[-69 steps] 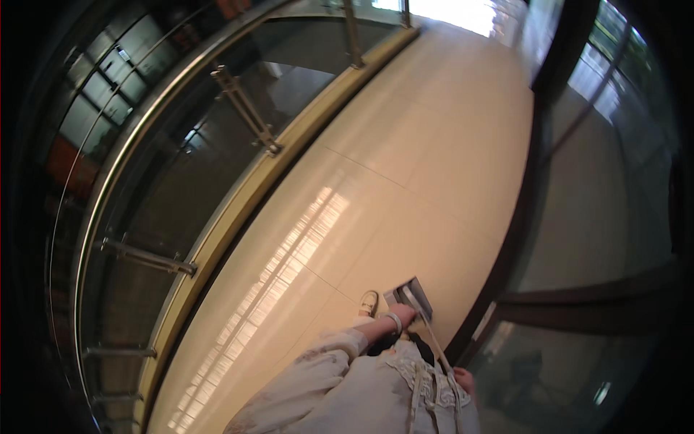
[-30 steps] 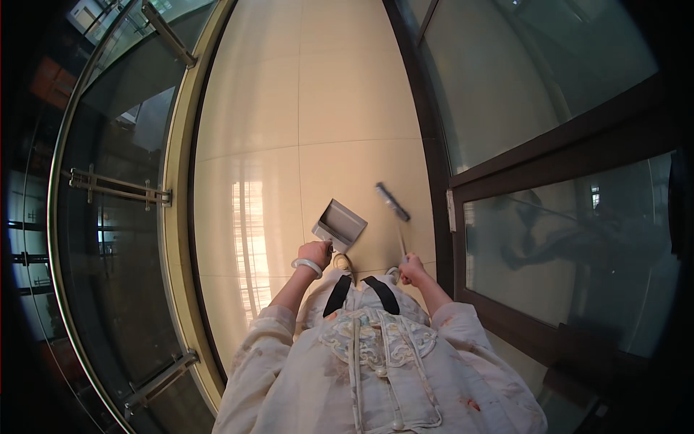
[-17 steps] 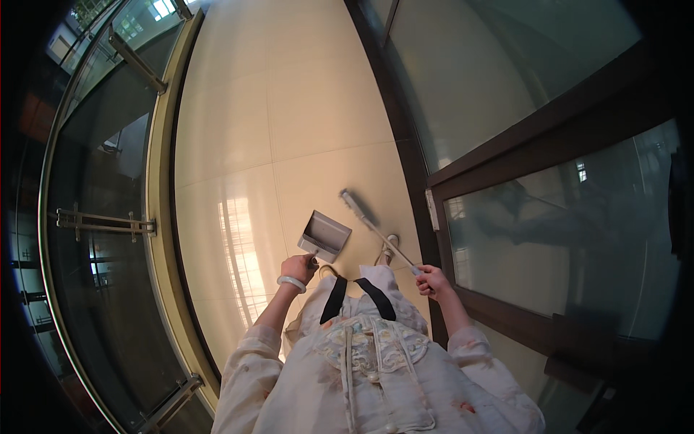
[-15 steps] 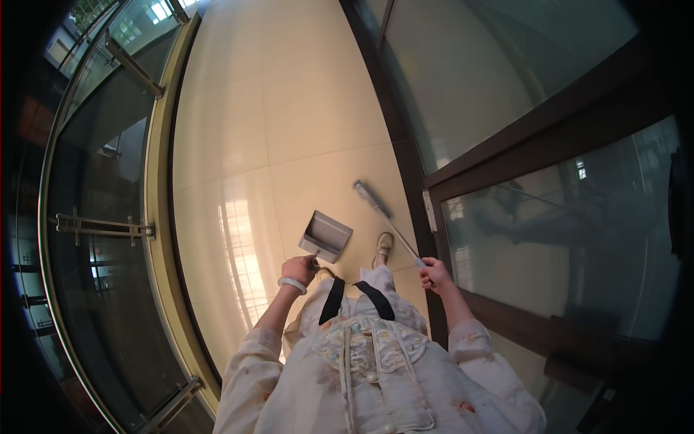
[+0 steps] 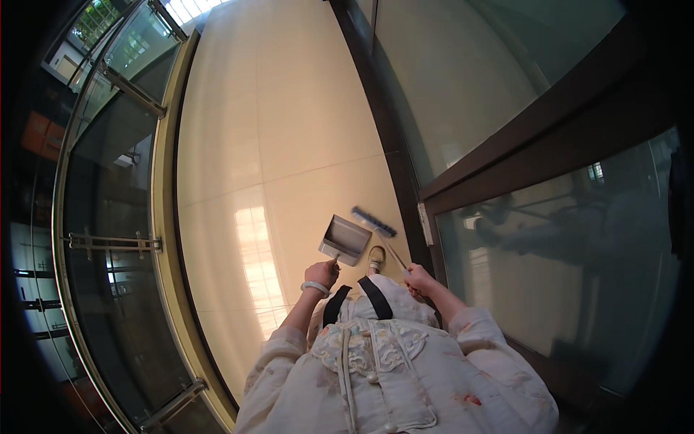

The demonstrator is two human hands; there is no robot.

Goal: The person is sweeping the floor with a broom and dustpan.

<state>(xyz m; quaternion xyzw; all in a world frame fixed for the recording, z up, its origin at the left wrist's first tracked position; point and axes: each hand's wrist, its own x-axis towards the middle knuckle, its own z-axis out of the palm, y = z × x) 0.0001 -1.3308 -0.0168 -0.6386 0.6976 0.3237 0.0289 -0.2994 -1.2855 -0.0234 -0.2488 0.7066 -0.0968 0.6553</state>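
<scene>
Pale glossy tiled floor (image 5: 303, 108). Left hand (image 5: 322, 273) closed round handle of grey boxy plastic dustpan (image 5: 345, 241); right hand (image 5: 417, 279) gripping pale-sticked, dark-bristled broom (image 5: 391, 250). Broom head (image 5: 374, 222) now just beside dustpan, closer than moment ago: seemingly better placed for sweeping.

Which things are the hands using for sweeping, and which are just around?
Being used:
- dustpan, in the left hand
- broom, in the right hand

Just around:
- glass railing, on the left
- dark-framed glass panel, on the right
</scene>
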